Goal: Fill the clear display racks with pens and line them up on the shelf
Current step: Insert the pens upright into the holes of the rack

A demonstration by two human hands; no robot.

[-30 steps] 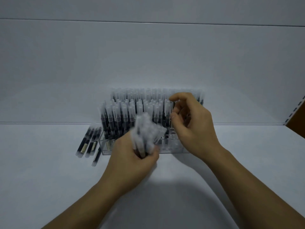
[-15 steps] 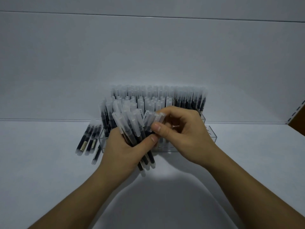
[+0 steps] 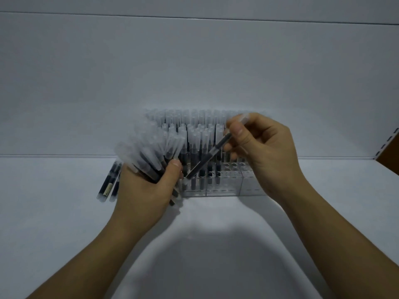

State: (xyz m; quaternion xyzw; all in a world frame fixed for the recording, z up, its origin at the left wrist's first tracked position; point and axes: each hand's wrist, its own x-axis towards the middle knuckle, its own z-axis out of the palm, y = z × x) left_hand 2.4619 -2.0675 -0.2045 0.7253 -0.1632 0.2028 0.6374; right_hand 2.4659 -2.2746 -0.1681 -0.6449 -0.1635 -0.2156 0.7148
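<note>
Single head-worn view, forward and downward, close over white shelf (image 3: 64, 234).

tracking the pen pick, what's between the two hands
One pen, pinched by the right hand, slants toward the left hand, before the rack; head view.

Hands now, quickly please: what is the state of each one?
Left hand: closed round a bundle of pens.
Right hand: pinching one pen.

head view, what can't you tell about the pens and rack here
All in the head view:
- bundle of pens: count unclear, caps blurred, left hand covers barrels.
- clear rack: right end hidden behind right hand.
- single pen: target slot unclear, tip blurred.
- loose pens: label too small, some behind left hand.
</note>
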